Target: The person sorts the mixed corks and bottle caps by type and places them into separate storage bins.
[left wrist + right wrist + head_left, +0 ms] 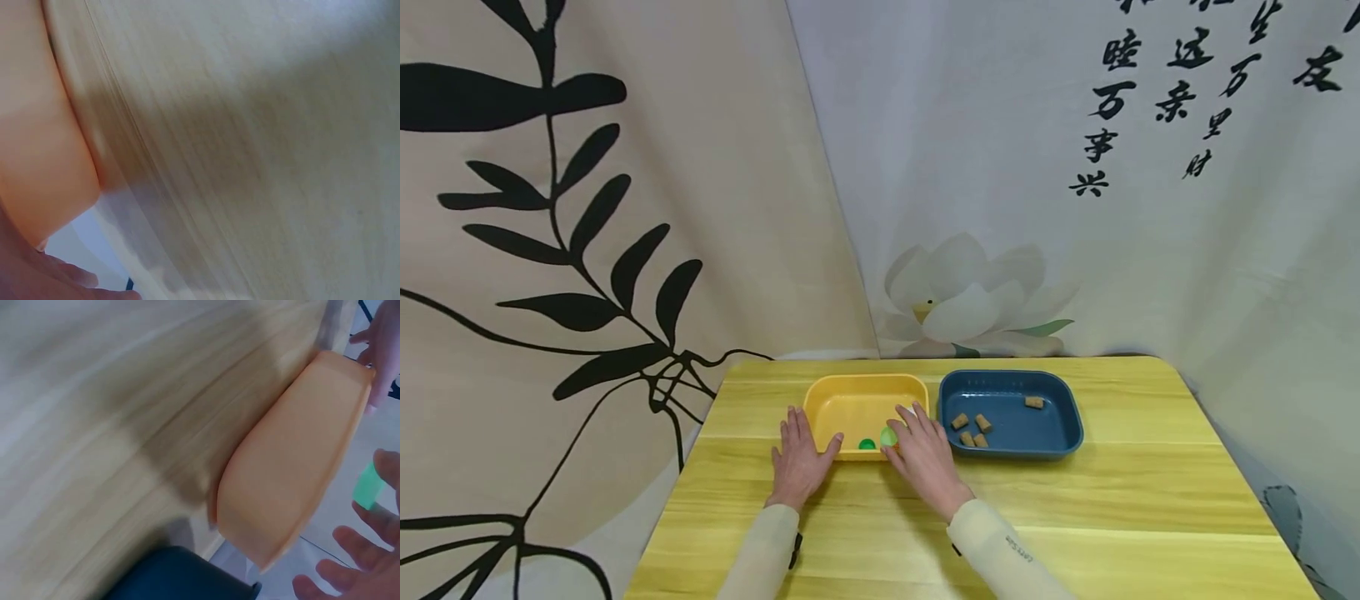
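A light green piece, perhaps a bottle cap (369, 486), is pinched between the thumb and a finger of my right hand (927, 461), over the front right part of the yellow tray (850, 386). Its other fingers are spread. Inside the tray near the front wall lies a darker green round piece (867, 444). A small white thing shows partly behind the right fingers; its kind cannot be told. My left hand (800, 461) rests at the tray's front left corner, fingers fairly straight along the left side and thumb by the front rim.
Right of the yellow tray stands a blue tray (1037, 450) with several brown corks (983, 423) in it, mostly on its left side. Both trays are near the back edge of the wooden table (1120, 508). Printed curtains (737, 208) hang behind.
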The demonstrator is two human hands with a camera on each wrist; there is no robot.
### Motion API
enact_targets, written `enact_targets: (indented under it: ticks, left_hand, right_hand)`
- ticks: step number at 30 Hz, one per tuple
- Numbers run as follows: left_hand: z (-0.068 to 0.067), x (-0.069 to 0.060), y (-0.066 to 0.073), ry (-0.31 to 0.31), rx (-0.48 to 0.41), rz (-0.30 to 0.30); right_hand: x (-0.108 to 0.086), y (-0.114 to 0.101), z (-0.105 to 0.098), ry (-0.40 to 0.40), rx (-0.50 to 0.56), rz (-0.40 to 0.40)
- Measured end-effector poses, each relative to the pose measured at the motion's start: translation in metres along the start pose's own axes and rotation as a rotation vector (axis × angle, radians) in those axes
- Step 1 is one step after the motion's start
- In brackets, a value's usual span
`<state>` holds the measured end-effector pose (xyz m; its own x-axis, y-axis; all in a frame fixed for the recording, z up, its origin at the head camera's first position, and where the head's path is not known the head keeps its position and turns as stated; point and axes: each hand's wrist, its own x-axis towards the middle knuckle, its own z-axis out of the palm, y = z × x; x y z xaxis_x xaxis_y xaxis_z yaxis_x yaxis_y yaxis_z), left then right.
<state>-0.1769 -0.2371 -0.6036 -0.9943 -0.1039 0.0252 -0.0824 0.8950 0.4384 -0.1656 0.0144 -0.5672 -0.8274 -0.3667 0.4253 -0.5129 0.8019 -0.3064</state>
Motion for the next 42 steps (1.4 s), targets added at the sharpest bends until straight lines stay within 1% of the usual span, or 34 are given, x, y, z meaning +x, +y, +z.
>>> enact_targets:
  ticks: [5, 12, 15, 18, 20, 24, 28, 33, 38, 42]
  left_hand:
    - [0.003, 0.0, 0.005, -0.002, 0.003, 0.004]
    - [0.005, 0.0, 0.009, -0.032, 0.0, -0.003]
    - [0.007, 0.0, 0.011, -0.029, -0.011, 0.0]
    - [0.008, 0.001, 0.015, -0.018, -0.018, 0.005]
    - [0.008, 0.001, 0.018, -0.014, -0.022, 0.01]
    - [0.009, 0.001, 0.02, -0.017, -0.017, 0.019]
    - [0.009, 0.002, 0.018, -0.013, 0.003, 0.027]
    - [0.006, 0.001, 0.012, 0.002, 0.014, 0.025]
    - [0.002, 0.0, 0.005, -0.003, 0.025, 0.013]
    - [0.0, 0.0, 0.002, -0.009, 0.033, 0.005]
  right_hand:
    - [0.014, 0.002, 0.009, -0.022, -0.028, 0.027]
    - [0.03, 0.009, 0.02, -0.03, -0.171, 0.061]
    - [0.034, 0.013, 0.023, -0.064, -0.218, 0.119]
    - [0.039, 0.016, 0.023, -0.105, -0.242, 0.185]
    - [0.042, 0.017, 0.022, -0.126, -0.25, 0.214]
    - [0.044, 0.018, 0.019, -0.163, -0.231, 0.242]
    - [0.042, 0.021, 0.015, -0.181, -0.165, 0.262]
    - [0.033, 0.026, 0.005, -0.145, -0.071, 0.254]
    - [0.015, 0.03, -0.005, -0.105, 0.003, 0.228]
    - [0.0, 0.033, -0.012, -0.065, 0.017, 0.209]
